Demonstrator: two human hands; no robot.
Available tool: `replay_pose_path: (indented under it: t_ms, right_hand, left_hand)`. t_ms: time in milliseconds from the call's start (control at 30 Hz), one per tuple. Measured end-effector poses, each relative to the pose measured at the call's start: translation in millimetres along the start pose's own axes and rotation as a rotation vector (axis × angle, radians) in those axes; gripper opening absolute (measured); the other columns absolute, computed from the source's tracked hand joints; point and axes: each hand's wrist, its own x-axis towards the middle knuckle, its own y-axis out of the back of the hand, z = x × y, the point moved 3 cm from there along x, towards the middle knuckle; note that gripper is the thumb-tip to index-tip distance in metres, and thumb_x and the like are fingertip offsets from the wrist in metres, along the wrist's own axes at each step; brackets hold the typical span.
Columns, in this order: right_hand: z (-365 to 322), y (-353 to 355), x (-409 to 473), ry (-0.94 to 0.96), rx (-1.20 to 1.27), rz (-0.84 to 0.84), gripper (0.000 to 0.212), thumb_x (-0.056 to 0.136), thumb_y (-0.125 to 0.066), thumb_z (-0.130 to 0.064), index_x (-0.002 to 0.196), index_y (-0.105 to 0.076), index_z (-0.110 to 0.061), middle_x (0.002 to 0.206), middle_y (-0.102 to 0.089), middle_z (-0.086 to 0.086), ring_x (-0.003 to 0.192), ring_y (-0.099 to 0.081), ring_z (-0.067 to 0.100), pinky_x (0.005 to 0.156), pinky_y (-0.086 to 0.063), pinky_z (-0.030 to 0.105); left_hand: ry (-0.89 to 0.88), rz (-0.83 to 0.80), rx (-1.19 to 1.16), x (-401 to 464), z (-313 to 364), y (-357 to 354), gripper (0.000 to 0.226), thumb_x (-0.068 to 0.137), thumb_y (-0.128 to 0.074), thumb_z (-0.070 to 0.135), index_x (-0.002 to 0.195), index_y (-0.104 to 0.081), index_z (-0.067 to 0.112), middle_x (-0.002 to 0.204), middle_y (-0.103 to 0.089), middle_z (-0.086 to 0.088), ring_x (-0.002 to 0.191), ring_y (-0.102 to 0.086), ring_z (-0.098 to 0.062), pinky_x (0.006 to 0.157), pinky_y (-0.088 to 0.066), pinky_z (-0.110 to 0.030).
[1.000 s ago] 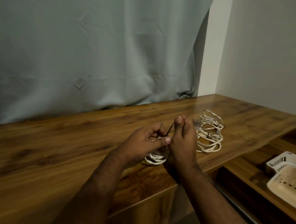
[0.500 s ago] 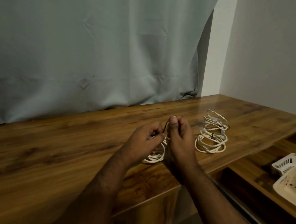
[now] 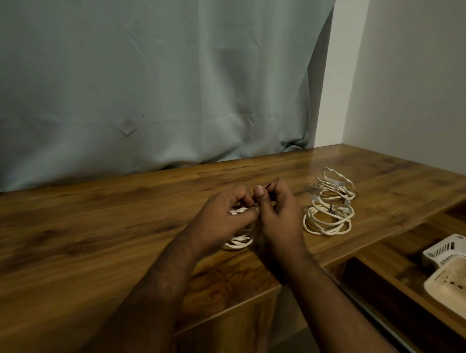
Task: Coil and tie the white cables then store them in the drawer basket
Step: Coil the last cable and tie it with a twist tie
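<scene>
White cable coil (image 3: 240,238) gripped by both hands (image 3: 225,216) (image 3: 277,214), fingertips pinched together.

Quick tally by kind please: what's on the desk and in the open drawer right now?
White cable coils: 2, the coil in the hands and the tied coil lying on the desk
Plastic baskets in the drawer: 2, a white basket and a cream basket
Total: 4
</scene>
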Motion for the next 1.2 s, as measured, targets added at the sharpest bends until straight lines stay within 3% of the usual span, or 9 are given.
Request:
replay_pose_path:
  t_ms: [67,133,233,367,633,767,933,1033,1200]
  right_hand:
    - [-1.0,1.3,0.6,0.024,-0.007,0.017,0.022,0.098,-0.063,-0.024,0.079,-0.052,-0.024,0.069,-0.058,-0.005,0.068,-0.054,0.012,0.063,-0.047,0.043]
    - [0.3,3.5,2.5,0.044,-0.027,0.039,0.021,0.095,-0.062,-0.028,0.077,-0.051,-0.029,0.071,-0.057,-0.004,0.073,-0.056,0.021,0.067,-0.050,0.050]
    - [3.3,6.8,6.1,0.042,-0.049,0.081,0.019,0.092,-0.059,-0.039,0.077,-0.051,-0.033,0.073,-0.058,-0.002,0.078,-0.059,0.029,0.072,-0.051,0.057]
    - [4.9,11.4,8.7,0.041,-0.076,0.159,0.017,0.089,-0.059,-0.045,0.075,-0.052,-0.039,0.079,-0.062,0.004,0.083,-0.060,0.031,0.075,-0.052,0.054]
    - [6.3,12.8,8.9,0.009,-0.067,0.213,0.025,0.088,-0.057,-0.052,0.081,-0.054,-0.028,0.087,-0.063,0.012,0.085,-0.062,0.030,0.076,-0.053,0.051]
    - [6.1,11.3,8.2,-0.035,-0.048,0.219,0.025,0.087,-0.058,-0.053,0.080,-0.054,-0.030,0.087,-0.063,0.013,0.083,-0.061,0.032,0.074,-0.054,0.050]
    - [3.4,13.2,6.3,-0.049,0.014,0.198,0.022,0.099,-0.066,-0.023,0.079,-0.055,-0.020,0.075,-0.062,0.004,0.071,-0.059,0.016,0.066,-0.049,0.032]
    - [-5.4,11.9,3.6,-0.040,0.043,0.158,0.020,0.100,-0.066,-0.018,0.082,-0.058,-0.013,0.072,-0.062,-0.001,0.068,-0.057,0.007,0.062,-0.045,0.018]
    - [-5.5,7.0,1.8,-0.017,-0.010,0.127,0.020,0.098,-0.067,-0.030,0.081,-0.061,-0.022,0.079,-0.065,0.001,0.076,-0.062,0.020,0.066,-0.051,0.032]
  left_hand:
    - [-0.022,-0.034,0.012,0.2,1.7,-1.2,0.018,0.082,-0.066,0.027,0.078,-0.059,0.010,0.076,-0.063,-0.013,0.072,-0.057,-0.013,0.067,-0.047,-0.038]
    - [-0.040,-0.064,0.008,-0.1,4.3,-2.3,0.016,0.086,-0.066,0.021,0.079,-0.059,0.009,0.078,-0.063,-0.014,0.072,-0.056,-0.013,0.067,-0.047,-0.038]
    - [-0.057,-0.106,0.003,-1.4,7.9,-3.5,0.016,0.086,-0.068,0.021,0.079,-0.057,0.011,0.074,-0.060,-0.005,0.071,-0.054,-0.009,0.066,-0.044,-0.030]
    - [-0.039,-0.135,-0.026,-1.9,10.3,-6.7,0.013,0.079,-0.070,0.015,0.079,-0.057,0.020,0.071,-0.059,0.008,0.066,-0.053,-0.007,0.061,-0.042,-0.024]
    - [-0.020,-0.172,-0.084,0.8,7.4,-7.0,0.015,0.083,-0.072,0.014,0.083,-0.062,0.024,0.074,-0.063,0.010,0.068,-0.057,-0.004,0.063,-0.044,-0.022]
    - [0.029,-0.203,-0.178,1.0,5.4,-8.3,0.012,0.085,-0.072,0.013,0.087,-0.061,0.014,0.075,-0.064,0.007,0.069,-0.057,-0.006,0.064,-0.045,-0.021]
    - [0.079,-0.197,-0.231,-0.5,1.2,-9.2,0.011,0.086,-0.073,0.018,0.089,-0.062,0.014,0.078,-0.064,-0.003,0.071,-0.057,-0.013,0.066,-0.046,-0.029]
    - [0.099,-0.132,-0.175,-3.9,-6.6,-4.6,0.014,0.086,-0.074,0.029,0.096,-0.070,0.020,0.091,-0.073,-0.004,0.082,-0.067,-0.020,0.078,-0.053,-0.044]
    - [0.099,-0.060,-0.003,-6.4,-14.7,1.8,0.022,0.089,-0.068,0.033,0.110,-0.074,0.028,0.104,-0.078,0.000,0.099,-0.074,-0.024,0.091,-0.057,-0.057]
